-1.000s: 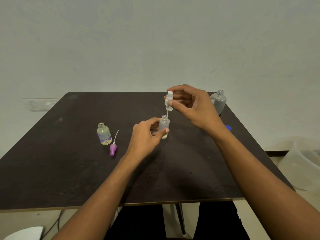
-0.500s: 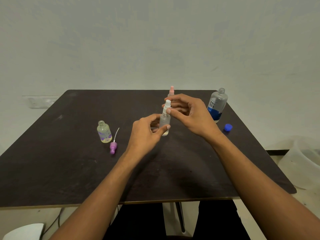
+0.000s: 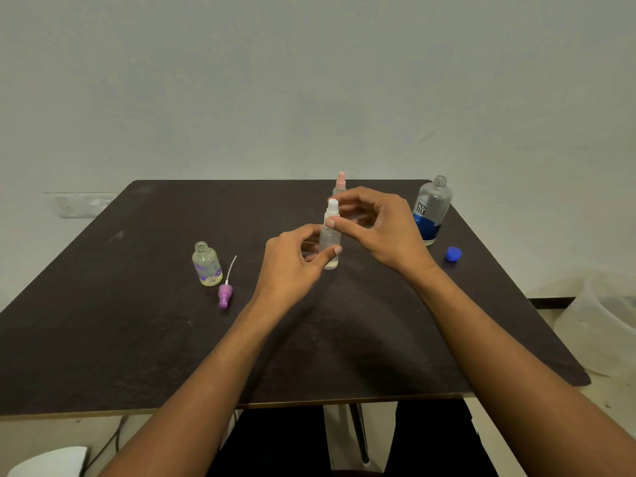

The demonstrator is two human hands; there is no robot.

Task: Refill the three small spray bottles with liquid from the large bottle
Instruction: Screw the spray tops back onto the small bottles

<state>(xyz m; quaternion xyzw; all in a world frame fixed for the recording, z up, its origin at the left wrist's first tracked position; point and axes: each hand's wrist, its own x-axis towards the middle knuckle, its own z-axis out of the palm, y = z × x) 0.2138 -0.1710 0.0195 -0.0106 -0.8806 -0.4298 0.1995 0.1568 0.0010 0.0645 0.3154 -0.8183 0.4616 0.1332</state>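
Recapping is your step: your left hand steadies the clear spray bottle mid-worktop, your right hand pinches its white sprayer. Twist it snug, probably, then bring the uncapped large bottle, far right, to the open floral bottle on the left.

left hand grips clear bottle | right hand pinches white sprayer, apparently seated

head view, down over table

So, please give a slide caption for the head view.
Left hand steadies clear spray bottle; right hand seats white sprayer.
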